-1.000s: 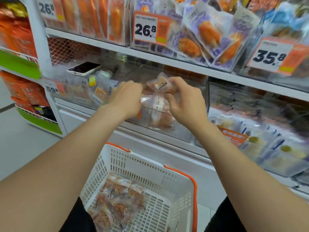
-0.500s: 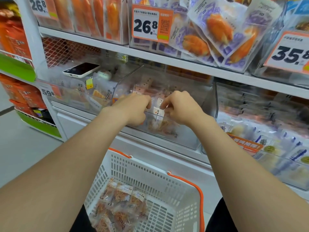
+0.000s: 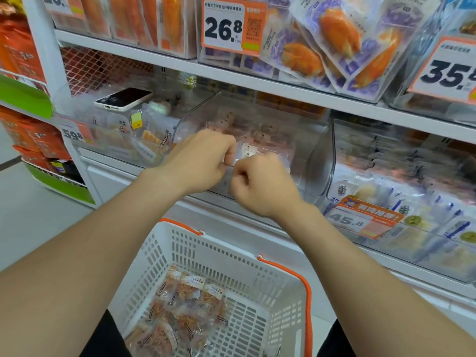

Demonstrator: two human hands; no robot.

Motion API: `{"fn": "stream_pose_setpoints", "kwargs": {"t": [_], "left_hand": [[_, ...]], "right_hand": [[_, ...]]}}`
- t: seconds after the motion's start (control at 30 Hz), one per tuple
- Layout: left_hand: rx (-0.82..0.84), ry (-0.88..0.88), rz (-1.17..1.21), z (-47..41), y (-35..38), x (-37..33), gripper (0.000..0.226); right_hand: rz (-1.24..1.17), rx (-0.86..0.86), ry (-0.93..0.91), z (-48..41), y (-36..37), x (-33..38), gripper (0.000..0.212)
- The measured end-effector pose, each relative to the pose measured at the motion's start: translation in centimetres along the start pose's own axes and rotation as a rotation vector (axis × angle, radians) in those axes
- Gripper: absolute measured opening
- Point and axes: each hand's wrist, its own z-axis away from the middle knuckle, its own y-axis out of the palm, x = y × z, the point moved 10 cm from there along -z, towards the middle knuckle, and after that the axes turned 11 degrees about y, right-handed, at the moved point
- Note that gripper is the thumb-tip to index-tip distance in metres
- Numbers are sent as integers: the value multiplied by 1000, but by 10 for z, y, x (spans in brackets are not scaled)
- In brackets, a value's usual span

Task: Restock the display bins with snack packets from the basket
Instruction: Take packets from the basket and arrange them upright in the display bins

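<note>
Two bare hands are working at the shelf, the left hand (image 3: 198,161) and the right hand (image 3: 260,186). One white perforated plastic basket (image 3: 226,251) with two orange handles is showing below them. Three clear plastic bins are lining the middle shelf, and both hands are meeting at the middle clear plastic display bin (image 3: 316,150). Four orange-and-white price tags are readable, the nearest showing 26.8 (image 3: 233,27). One white-edged smartphone (image 3: 123,98) is lying screen-up on the left bin.

The clear-wrapped snack packets (image 3: 185,305) are lying heaped in the basket's near left corner. At least five are overlapping there, too tangled for an exact count. More packets of the same kind (image 3: 265,148) are filling the middle bin behind the hands.

A second ago both hands were holding packets up above the bin, and now none are raised. Since half a second ago the hands have closed together, and the right one has dropped lower against the bin's front wall.

The fingers of both hands are curling tightly, knuckles up. I cannot tell whether they are pinching a packet or the bin's rim.

The bins are glossy, with rounded corners. The basket walls are slotted, and the packets are crinkly film over shredded orange strips.
</note>
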Motion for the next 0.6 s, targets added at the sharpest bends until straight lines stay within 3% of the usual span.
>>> {"fn": "stream_pose_setpoints", "kwargs": {"t": [0.13, 0.23, 0.37, 0.47, 0.53, 0.6], "left_hand": [[329, -41, -16, 28, 40, 4, 15], [656, -76, -59, 61, 89, 6, 24], [920, -110, -129, 101, 125, 11, 17], [1034, -109, -191, 120, 135, 11, 15], [1054, -123, -190, 125, 136, 13, 18], [1055, -126, -190, 129, 136, 16, 14]], "right_hand": [[221, 470, -6, 27, 85, 2, 23], [321, 734, 13, 56, 145, -3, 30], [374, 886, 67, 84, 214, -5, 32], [365, 970, 123, 104, 263, -14, 13], [332, 1000, 185, 110, 288, -22, 30], [338, 1032, 247, 119, 309, -29, 30]]}}
